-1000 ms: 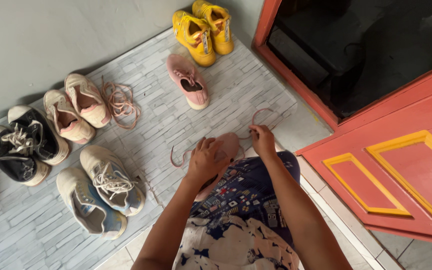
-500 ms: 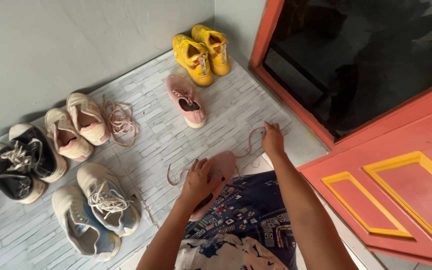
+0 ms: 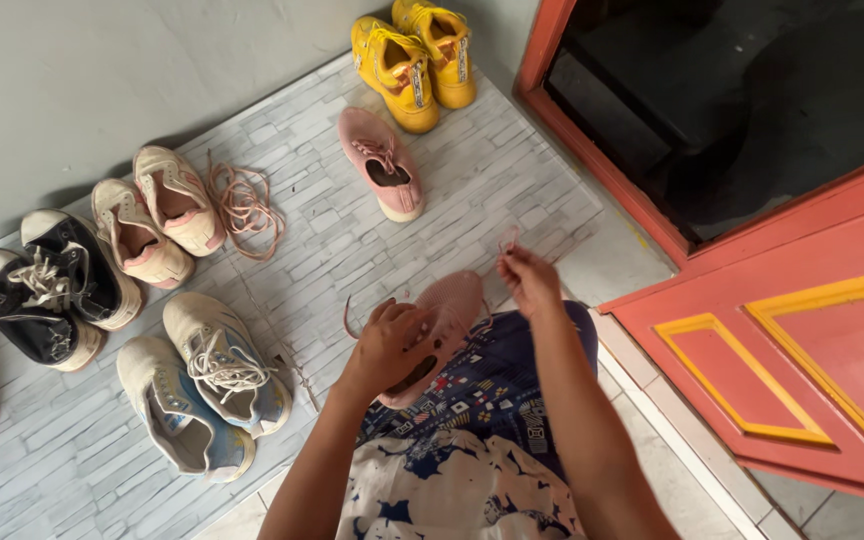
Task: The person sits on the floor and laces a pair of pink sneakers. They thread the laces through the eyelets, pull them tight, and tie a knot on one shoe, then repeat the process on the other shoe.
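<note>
A person seated at the near edge of a pale brick-patterned mat works a pink lace on a pink shoe propped on a lap draped in blue patterned cloth. The lacing looks only partly done: one lace end trails loose off the shoe's left side, the other is drawn up in a small loop, and no bow shows. How many eyelets are threaded cannot be told, since the hand hides them.

The left hand lies over the shoe, fingers curled down around its upper to steady it. The right hand is raised just beyond the toe, fingertips pinched narrow on the lace, forearm stretched forward from the lower edge.

The matching pink shoe rests farther up the mat, already laced, near a yellow pair at the far corner. Cream shoes beside a loose lace pile, a black pair and a white-and-blue pair line the left side. A red door stands open on the right.
</note>
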